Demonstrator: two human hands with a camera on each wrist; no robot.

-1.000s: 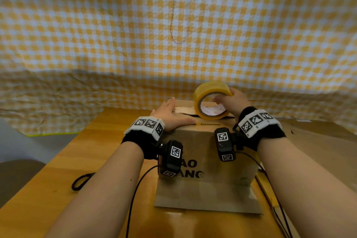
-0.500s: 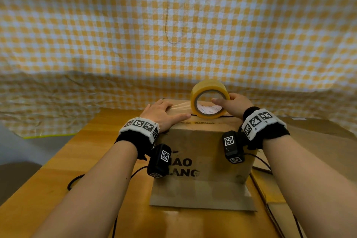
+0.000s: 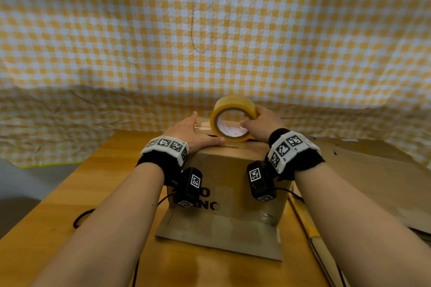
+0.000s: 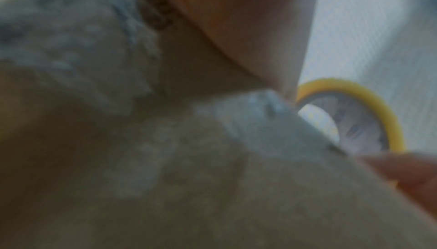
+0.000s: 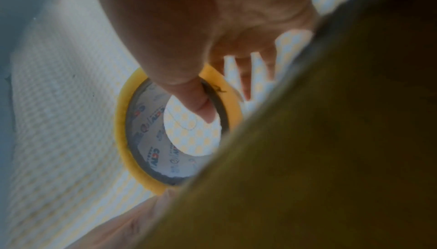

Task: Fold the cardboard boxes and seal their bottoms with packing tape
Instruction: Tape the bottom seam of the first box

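A brown cardboard box (image 3: pixel 231 184) with black lettering stands on the wooden table, its closed flaps facing up. A yellow roll of packing tape (image 3: pixel 233 107) stands on edge on top of the box. My right hand (image 3: pixel 261 123) grips the roll, thumb inside the core (image 5: pixel 201 107), fingers over the outer rim. My left hand (image 3: pixel 193 130) lies flat on the top flaps left of the roll, thumb tip at the roll's base. The left wrist view is blurred; it shows box cardboard (image 4: pixel 212 187) and part of the tape roll (image 4: pixel 369 103).
Flattened cardboard sheets (image 3: pixel 373 170) lie on the table at the right. A loose flap (image 3: pixel 219 240) of the box spreads toward me at its base. Black cables (image 3: pixel 81 219) trail over the table at left. A yellow checked cloth (image 3: pixel 210 30) hangs behind.
The right hand has shifted the tape roll slightly left and raised its grip over the rim. The left hand has slid further across the top flaps toward the roll.
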